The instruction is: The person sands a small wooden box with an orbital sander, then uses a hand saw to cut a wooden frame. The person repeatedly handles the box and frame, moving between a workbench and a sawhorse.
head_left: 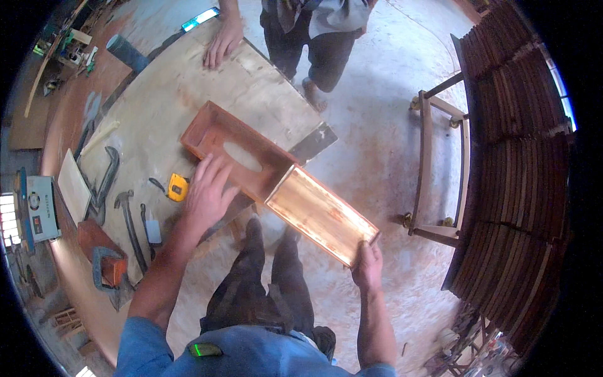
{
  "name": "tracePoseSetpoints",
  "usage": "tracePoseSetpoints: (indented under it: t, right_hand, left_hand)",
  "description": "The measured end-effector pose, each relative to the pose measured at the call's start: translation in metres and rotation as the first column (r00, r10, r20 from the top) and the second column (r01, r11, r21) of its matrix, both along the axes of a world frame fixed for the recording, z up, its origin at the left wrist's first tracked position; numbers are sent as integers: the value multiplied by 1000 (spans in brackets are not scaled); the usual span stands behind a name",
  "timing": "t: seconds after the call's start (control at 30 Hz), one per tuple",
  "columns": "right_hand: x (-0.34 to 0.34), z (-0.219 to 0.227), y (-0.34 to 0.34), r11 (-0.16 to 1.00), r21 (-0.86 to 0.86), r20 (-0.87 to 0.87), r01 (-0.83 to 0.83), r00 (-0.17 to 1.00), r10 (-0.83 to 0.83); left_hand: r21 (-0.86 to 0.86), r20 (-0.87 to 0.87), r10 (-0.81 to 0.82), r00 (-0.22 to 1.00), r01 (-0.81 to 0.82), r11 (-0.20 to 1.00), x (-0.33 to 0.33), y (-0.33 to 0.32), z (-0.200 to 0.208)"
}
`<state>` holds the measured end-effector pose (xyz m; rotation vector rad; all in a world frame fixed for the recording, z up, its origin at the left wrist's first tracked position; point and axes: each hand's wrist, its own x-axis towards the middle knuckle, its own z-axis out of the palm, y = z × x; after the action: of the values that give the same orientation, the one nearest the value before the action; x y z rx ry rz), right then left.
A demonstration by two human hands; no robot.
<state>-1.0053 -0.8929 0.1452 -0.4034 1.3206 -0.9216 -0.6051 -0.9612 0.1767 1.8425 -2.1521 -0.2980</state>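
A long reddish-brown wooden box [254, 135] lies slantwise across the table corner, its left part open on top. A pale oval [242, 156] shows in its floor. At the right end, a lighter, shiny wooden panel [323, 213] sits within thin reddish edges and reaches out past the table; I cannot tell whether it is separate from the box. My left hand [210, 191] grips the near wall, fingers over its top edge and thumb apart lower down. Around the panel's far right corner my right hand [367, 264] is closed, thumb on top and fingers partly hidden underneath.
On the table [151, 113] left of the box are a yellow tape measure [178, 187], a hammer [128, 220] and a clamp [105, 267]. Another person's hand [224, 41] rests on the far edge. A wheeled wooden frame [424, 163] and stacked dark boards [509, 169] stand right.
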Motion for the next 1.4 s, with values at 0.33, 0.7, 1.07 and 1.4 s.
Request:
tracePoseSetpoints:
  t: [0.33,0.7,1.07,1.4]
  right_hand:
    - [12,2,-16,998,-63,-24,-22,999,21]
    - [125,2,-59,986,-55,-11,-158,987,157]
    - [151,8,-51,945,-154,-338,-288,914,224]
    - [170,15,-57,976,-169,-126,-135,985,115]
  left_hand:
    - [-65,30,31,999,-29,997,-17,13,5]
    - [174,-138,498,856,-474,863,50,-57,-7]
    - [140,-190,459,868,-439,888,76,-65,-23]
    - [205,-281,483,829,-440,874,77,-67,-23]
